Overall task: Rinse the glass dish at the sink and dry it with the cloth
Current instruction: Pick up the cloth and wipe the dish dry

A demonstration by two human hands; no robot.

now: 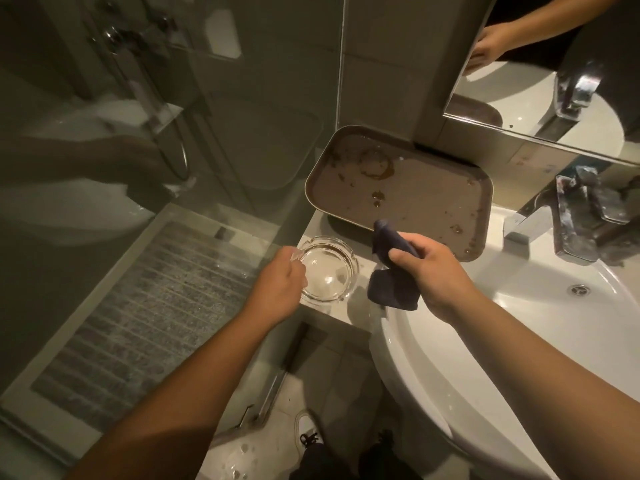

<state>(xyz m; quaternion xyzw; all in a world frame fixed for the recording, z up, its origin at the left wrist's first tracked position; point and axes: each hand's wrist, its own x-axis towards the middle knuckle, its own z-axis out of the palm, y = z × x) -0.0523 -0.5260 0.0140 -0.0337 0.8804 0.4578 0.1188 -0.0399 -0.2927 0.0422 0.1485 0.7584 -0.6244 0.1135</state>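
Note:
The round clear glass dish (327, 270) rests on the white counter just left of the sink (519, 289). My left hand (278, 284) grips the dish's near-left rim with its fingertips. To the right of the dish, my right hand (429, 270) is closed around a dark blue cloth (389, 289), which hangs bunched from the fist above the sink's left rim. The cloth and the dish are a little apart.
A brown tray (415, 199) with dried stains sits behind the dish against the wall. A chrome tap (568, 223) stands at the right, with a mirror (554, 64) above it. A glass shower wall (173, 133) borders the counter on the left. The sink drain (580, 289) is uncovered.

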